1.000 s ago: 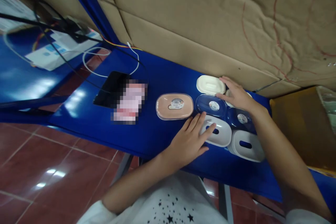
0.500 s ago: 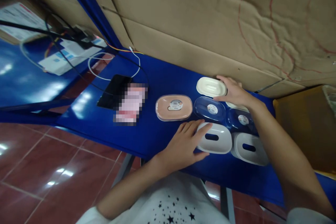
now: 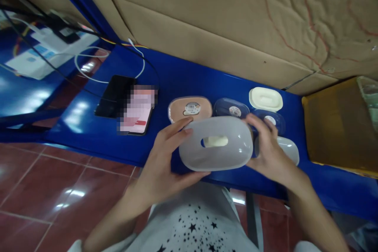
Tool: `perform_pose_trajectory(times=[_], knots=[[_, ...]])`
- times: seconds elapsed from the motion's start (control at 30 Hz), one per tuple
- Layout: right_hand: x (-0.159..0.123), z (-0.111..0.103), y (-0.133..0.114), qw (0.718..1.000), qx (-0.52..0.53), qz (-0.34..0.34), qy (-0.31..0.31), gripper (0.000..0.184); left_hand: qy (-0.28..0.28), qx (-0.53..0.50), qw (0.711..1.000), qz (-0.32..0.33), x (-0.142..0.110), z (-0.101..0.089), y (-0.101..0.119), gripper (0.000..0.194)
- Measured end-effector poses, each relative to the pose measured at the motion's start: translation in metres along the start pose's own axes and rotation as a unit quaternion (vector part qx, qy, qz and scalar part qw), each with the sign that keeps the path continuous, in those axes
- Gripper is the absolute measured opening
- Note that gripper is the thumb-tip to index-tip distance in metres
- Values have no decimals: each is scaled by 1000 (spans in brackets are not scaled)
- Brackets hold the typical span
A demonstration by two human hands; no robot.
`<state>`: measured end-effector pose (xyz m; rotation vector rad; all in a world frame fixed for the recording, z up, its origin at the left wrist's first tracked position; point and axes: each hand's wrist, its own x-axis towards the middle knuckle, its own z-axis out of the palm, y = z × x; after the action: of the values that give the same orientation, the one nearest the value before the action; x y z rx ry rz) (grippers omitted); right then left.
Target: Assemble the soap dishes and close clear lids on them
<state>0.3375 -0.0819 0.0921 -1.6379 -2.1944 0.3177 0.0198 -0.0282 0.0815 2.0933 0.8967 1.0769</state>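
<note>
My left hand (image 3: pixel 167 157) grips the left end of a white oval plastic cover (image 3: pixel 215 157), raised above the blue table. Its thumb and fingers span the cover's two long sides. A cream oval piece (image 3: pixel 218 141) shows through the cover's slot; the rest of it is hidden below. My right hand (image 3: pixel 265 141) is closed at the right end, its fingertips passing behind the cover's edge, apparently round the cream piece. Behind the cover lie a peach oval box (image 3: pixel 177 106) and a dark-blue-looking clear lid (image 3: pixel 221 106), both with round stickers.
Another cream oval piece (image 3: pixel 265 99), a second clear lid (image 3: pixel 279 120) and a second white cover (image 3: pixel 291 149) lie to the right. A cardboard box (image 3: pixel 333 126) stands at the right end. Left are a phone (image 3: pixel 138 114), a black device (image 3: pixel 113 96) and cables.
The white cover has risen off the table in my left hand. My right hand has brought one cream piece from the back of the table toward me, beneath the cover.
</note>
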Motion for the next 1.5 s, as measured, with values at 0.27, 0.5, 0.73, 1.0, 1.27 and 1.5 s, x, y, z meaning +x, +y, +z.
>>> perform_pose_trajectory(times=[0.27, 0.5, 0.73, 1.0, 1.27, 1.5], knots=[[-39, 47, -38, 998, 22, 47, -20, 112, -88, 2, 996, 5, -28, 8, -13, 91], [-50, 41, -36, 992, 78, 92, -23, 127, -109, 6, 994, -10, -36, 16, -23, 87], [-65, 47, -42, 982, 146, 118, 8, 115, -167, 24, 986, 0, -33, 30, -24, 80], [-68, 58, -36, 975, 173, 139, 18, 109, -175, 40, 984, 3, -31, 35, -24, 88], [-61, 61, -30, 979, 154, 133, -4, 104, -185, 86, 979, -8, -29, 38, -28, 89], [-55, 58, -29, 979, 155, 134, -5, 100, -183, 104, 978, 8, -23, 38, -27, 92]])
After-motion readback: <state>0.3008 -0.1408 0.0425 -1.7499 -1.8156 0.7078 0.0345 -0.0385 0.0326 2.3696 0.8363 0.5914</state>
